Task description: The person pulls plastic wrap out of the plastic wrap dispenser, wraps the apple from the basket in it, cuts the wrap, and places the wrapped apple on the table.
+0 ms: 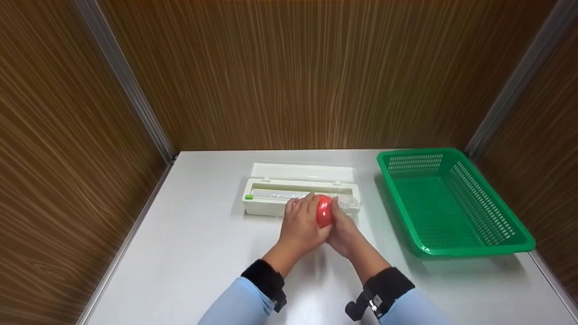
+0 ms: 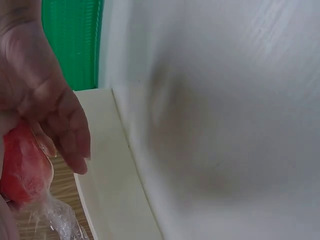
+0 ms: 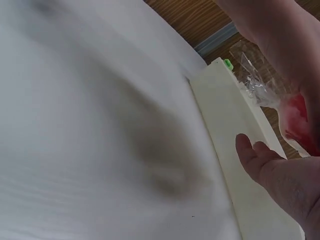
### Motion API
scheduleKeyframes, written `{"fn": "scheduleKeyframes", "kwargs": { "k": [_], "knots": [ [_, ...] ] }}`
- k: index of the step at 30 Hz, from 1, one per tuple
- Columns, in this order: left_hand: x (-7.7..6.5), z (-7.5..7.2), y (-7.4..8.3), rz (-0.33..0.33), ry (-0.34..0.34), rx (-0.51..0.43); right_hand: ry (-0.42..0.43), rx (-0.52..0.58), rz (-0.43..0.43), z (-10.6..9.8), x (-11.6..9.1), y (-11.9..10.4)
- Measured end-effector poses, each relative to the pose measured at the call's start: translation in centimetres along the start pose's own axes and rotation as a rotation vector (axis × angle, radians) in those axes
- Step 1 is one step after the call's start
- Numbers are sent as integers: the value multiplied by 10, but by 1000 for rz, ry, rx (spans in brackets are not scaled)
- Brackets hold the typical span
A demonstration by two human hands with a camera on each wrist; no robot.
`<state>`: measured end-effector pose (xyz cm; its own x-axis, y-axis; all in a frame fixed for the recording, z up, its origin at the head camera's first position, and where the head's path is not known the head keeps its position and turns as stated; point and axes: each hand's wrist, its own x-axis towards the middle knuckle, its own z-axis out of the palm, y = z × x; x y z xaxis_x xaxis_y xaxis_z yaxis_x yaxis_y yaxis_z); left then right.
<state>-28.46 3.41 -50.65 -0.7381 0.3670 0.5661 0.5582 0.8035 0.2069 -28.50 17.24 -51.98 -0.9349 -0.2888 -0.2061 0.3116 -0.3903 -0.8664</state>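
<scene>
Between my two hands is a shiny red round thing (image 1: 324, 211), wrapped in clear cling film (image 2: 62, 217) that trails off loosely. My left hand (image 1: 300, 225) grips its left side with curled fingers. My right hand (image 1: 343, 232) holds the opposite side, its thumb along the red surface. Both hands are just in front of a white cling film dispenser (image 1: 264, 208) and overlap its front edge in the head view. The dispenser's lid (image 1: 302, 172) is tipped back, showing the roll of film (image 1: 275, 194) inside. Crumpled film bunches at its right end.
A green perforated plastic basket (image 1: 408, 216) stands to the right of the dispenser on the white table (image 1: 194, 253). A small green tab (image 1: 249, 197) is at the dispenser's left end. Wood-grain panels (image 1: 311, 76) enclose the table at the back and both sides.
</scene>
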Motion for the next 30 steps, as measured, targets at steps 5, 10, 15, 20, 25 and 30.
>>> {"fn": "scheduleKeyframes", "kwargs": {
  "k": [5,10,15,20,25,30],
  "knots": [
    [-4,1,1,42,-28,60,119,55,-19,-3,0,-1],
    [-6,2,-2,36,-60,34,141,86,-58,-10,-3,-2],
    [-5,0,-7,29,-86,-19,122,103,-66,-19,-8,-6],
    [-6,-4,-12,7,-145,-42,108,118,-81,-28,-13,-8],
    [-7,-4,-11,-32,-161,-72,91,113,-83,-31,-15,-4],
    [-5,-8,-5,-81,-176,-131,-14,31,-28,-29,-17,5]
  ]
}}
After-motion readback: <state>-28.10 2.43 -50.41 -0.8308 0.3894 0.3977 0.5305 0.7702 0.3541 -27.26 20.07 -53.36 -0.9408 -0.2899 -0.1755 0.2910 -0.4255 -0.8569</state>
